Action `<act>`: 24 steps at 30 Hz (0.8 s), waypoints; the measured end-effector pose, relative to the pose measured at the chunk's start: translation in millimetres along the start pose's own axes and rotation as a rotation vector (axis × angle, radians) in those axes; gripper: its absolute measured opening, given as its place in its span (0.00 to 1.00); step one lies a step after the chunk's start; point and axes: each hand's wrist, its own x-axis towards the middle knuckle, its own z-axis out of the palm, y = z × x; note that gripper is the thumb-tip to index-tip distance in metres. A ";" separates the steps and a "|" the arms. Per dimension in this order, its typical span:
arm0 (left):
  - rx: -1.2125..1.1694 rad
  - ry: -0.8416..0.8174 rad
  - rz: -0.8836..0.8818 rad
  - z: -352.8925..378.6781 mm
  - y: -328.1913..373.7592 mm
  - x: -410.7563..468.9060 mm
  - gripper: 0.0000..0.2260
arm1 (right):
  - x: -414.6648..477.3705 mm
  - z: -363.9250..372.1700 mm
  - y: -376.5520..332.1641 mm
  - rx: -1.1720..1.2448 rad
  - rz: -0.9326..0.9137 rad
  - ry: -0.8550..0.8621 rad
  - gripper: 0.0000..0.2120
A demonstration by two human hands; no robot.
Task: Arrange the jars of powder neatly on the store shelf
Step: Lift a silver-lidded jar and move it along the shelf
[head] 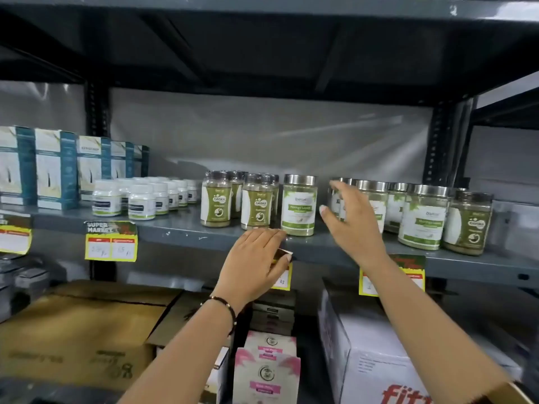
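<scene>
While the left hand (256, 262) rests flat and empty on the shelf's (180, 233) front edge, over a price tag (281, 279), the right hand (354, 220) reaches with fingers spread, gripping nothing, toward the jars (423, 217) grouped near the right end. One moringa jar (299, 205) stands apart at mid-shelf beside two darker jars (256, 202). They look rigid and smooth, probably glass, so fairly heavy and breakable; a grip around the body below the steel lid seems safest. Further left stand white bottles (106, 198).
</scene>
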 end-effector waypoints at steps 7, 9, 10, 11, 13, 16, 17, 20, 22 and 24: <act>-0.087 0.067 -0.032 5.7 0.4 -2.2 0.17 | 56.5 12.9 -25.4 0.192 0.225 -0.164 0.28; -0.087 0.088 -0.041 6.9 1.2 -1.8 0.17 | 66.8 15.7 -29.1 0.211 0.265 -0.222 0.29; -0.092 0.089 -0.051 7.8 2.0 -1.5 0.17 | 70.8 17.5 -29.1 0.208 0.269 -0.249 0.28; -0.093 0.094 -0.053 8.9 2.5 -1.5 0.16 | 73.9 19.9 -27.6 0.205 0.271 -0.260 0.28; -0.093 0.096 -0.063 9.2 3.6 -1.6 0.16 | 77.4 21.8 -27.9 0.203 0.295 -0.245 0.28; -0.091 0.088 -0.080 7.3 5.7 -1.5 0.16 | 82.1 17.8 -32.7 0.158 0.351 -0.273 0.29; -0.088 0.079 -0.085 6.6 6.0 -1.5 0.16 | 83.6 17.0 -33.7 0.156 0.391 -0.299 0.29; -0.085 0.061 -0.092 4.9 7.0 -1.2 0.16 | 84.8 15.2 -34.4 0.211 0.458 -0.303 0.27; -0.084 0.055 -0.097 4.8 6.9 -1.5 0.17 | 82.9 9.1 -33.1 0.220 0.453 -0.259 0.28; -0.080 0.047 -0.100 4.9 6.8 -1.5 0.17 | 80.4 -4.7 -31.5 0.260 0.450 -0.203 0.29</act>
